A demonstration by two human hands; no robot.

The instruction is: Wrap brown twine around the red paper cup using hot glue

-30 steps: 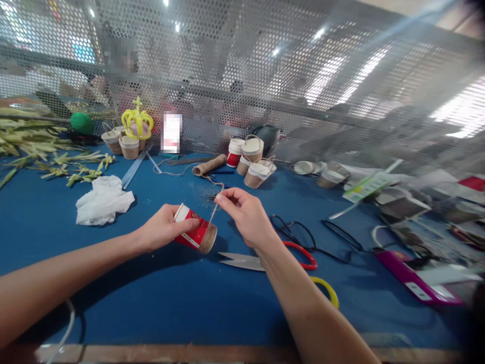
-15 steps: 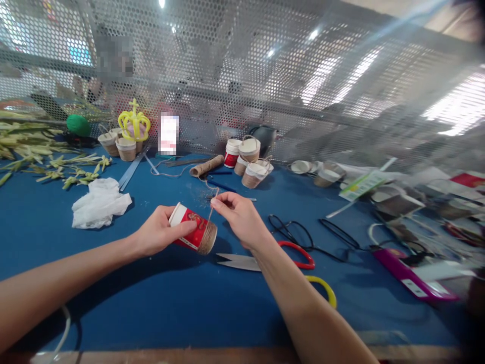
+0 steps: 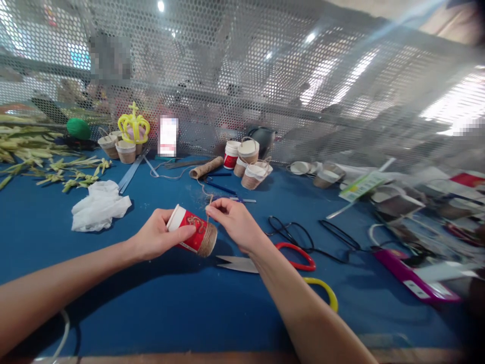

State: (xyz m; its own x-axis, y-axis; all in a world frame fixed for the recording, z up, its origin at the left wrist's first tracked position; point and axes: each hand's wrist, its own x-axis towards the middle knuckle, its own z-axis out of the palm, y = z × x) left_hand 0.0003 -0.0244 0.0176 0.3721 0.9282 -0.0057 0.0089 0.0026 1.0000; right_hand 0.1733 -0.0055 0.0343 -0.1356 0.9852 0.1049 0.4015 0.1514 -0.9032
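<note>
My left hand (image 3: pixel 157 238) is wrapped around a red paper cup (image 3: pixel 189 234) held on its side, a little above the blue table (image 3: pixel 159 308). Brown twine is wound round the cup's bottom end (image 3: pixel 207 240). My right hand (image 3: pixel 235 222) pinches the twine strand (image 3: pixel 208 208) just above the cup. That strand runs back across the table to a twine spool (image 3: pixel 206 167) lying on its side.
Scissors with one red and one yellow handle (image 3: pixel 288 263) lie under my right forearm. Several twine-wrapped cups (image 3: pixel 250 162) stand behind, more beside a yellow crown (image 3: pixel 133 126). White crumpled tissue (image 3: pixel 99 206), green leaves (image 3: pixel 45 162), black wire loops (image 3: pixel 303 235), a purple tool (image 3: pixel 409 275). A mesh screen closes the back.
My right hand has moved down and left with the twine, closer to the cup. The cup in my left hand has stayed nearly in place.
</note>
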